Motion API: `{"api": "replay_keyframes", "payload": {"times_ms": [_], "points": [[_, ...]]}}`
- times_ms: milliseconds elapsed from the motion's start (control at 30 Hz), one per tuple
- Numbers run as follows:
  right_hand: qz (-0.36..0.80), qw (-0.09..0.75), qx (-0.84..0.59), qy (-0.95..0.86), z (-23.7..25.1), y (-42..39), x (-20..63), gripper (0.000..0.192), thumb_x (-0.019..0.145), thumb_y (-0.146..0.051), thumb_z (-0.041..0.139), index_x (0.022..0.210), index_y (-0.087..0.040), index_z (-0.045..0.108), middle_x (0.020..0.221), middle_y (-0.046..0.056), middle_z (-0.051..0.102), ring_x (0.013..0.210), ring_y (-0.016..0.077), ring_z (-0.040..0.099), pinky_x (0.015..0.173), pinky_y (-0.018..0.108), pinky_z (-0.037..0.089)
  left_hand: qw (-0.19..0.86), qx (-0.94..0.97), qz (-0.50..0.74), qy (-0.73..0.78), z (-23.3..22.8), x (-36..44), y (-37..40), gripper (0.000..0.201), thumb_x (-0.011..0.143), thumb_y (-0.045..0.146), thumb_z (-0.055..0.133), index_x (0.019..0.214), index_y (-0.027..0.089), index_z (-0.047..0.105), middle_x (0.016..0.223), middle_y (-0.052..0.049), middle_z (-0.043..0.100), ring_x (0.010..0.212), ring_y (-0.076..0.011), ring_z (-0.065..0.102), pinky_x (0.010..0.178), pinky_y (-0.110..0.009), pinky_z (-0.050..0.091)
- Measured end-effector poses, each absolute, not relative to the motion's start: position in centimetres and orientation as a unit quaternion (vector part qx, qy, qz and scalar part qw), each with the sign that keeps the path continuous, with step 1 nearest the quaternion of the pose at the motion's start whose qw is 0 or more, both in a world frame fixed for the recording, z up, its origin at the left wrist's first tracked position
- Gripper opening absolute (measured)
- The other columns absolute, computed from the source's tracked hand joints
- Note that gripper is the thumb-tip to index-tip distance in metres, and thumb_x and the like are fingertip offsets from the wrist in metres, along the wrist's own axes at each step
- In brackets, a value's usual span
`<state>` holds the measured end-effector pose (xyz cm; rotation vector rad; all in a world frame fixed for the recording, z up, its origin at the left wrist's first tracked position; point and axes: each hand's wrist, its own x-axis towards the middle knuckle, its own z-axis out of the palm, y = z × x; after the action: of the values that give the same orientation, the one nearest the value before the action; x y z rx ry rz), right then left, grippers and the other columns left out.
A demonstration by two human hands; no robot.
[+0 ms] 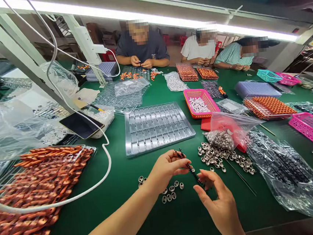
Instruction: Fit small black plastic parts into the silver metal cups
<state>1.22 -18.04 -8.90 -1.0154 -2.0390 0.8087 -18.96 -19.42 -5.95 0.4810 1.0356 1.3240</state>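
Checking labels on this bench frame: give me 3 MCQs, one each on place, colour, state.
1. Where does the clear compartment tray lie?
A. Beyond the hands, mid-table
B. On the phone
C. Inside the pink basket

2. What colour is the table?
A. White
B. Green
C. Blue

3. How is the thin black part strip held?
A. It lies untouched on the table
B. Right hand alone
C. Pinched in the left hand, with the right hand at its lower end

Key: 1 A, it sits flat on the cloth beyond both hands. 2 B, green cloth shows all around the small metal rings. 3 C, the left fingertips close on the strip and the right fingers meet its lower end.
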Motion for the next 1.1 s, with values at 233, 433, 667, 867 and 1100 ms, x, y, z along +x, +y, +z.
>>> {"api": "replay_keyframes", "payload": {"times_ms": [233, 433, 667, 867, 1100], "points": [[0.446, 0.315, -0.461, -0.699, -8.74, -17.85, 0.58, 0.024, 0.090, -0.042, 0.059, 0.096, -0.021, 0.067, 0.078, 0.004, 0.070, 0.067, 0.0180, 0.066, 0.063, 0.026, 0.054, 0.645, 0.217, 0.579, 0.449, -5.69, -18.95, -19.56, 0.035, 0.066, 0.030, 0.084, 0.092, 0.012, 0.067, 0.089, -0.009, 0.073, 0.079, -0.0193, 0.071, 0.075, -0.031, 0.056], [0.555, 0.289, -0.476, -0.618, -8.74, -17.78, 0.38, 0.033, 0.088, -0.049, 0.059, 0.097, -0.018, 0.065, 0.076, 0.005, 0.070, 0.061, 0.0166, 0.064, 0.056, 0.024, 0.052, 0.633, 0.220, 0.586, 0.455, -5.19, -18.76, -19.62, 0.038, 0.062, 0.030, 0.085, 0.093, 0.012, 0.070, 0.088, -0.009, 0.074, 0.078, -0.0184, 0.070, 0.075, -0.030, 0.056], [0.509, 0.316, -0.469, -0.649, -9.16, -17.70, 0.12, 0.029, 0.088, -0.047, 0.060, 0.094, -0.019, 0.066, 0.080, 0.005, 0.070, 0.067, 0.0186, 0.066, 0.061, 0.025, 0.055, 0.619, 0.220, 0.597, 0.461, -5.54, -18.39, -19.59, 0.036, 0.064, 0.031, 0.085, 0.091, 0.012, 0.070, 0.085, -0.009, 0.074, 0.078, -0.0193, 0.070, 0.073, -0.030, 0.057], [0.477, 0.317, -0.455, -0.682, -9.43, -17.15, 0.51, 0.027, 0.086, -0.045, 0.063, 0.099, -0.022, 0.069, 0.085, 0.004, 0.071, 0.071, 0.0192, 0.068, 0.065, 0.024, 0.055, 0.615, 0.223, 0.599, 0.462, -5.27, -18.47, -19.65, 0.035, 0.066, 0.033, 0.084, 0.090, 0.012, 0.069, 0.088, -0.010, 0.073, 0.080, -0.0205, 0.070, 0.074, -0.031, 0.057], [0.547, 0.281, -0.459, -0.641, -8.72, -17.51, 0.74, 0.034, 0.086, -0.048, 0.062, 0.101, -0.018, 0.065, 0.081, 0.005, 0.068, 0.067, 0.0178, 0.065, 0.063, 0.025, 0.054, 0.600, 0.204, 0.610, 0.475, -5.33, -18.99, -19.52, 0.033, 0.071, 0.033, 0.080, 0.093, 0.013, 0.066, 0.088, -0.009, 0.073, 0.082, -0.0214, 0.070, 0.074, -0.032, 0.057]]}}
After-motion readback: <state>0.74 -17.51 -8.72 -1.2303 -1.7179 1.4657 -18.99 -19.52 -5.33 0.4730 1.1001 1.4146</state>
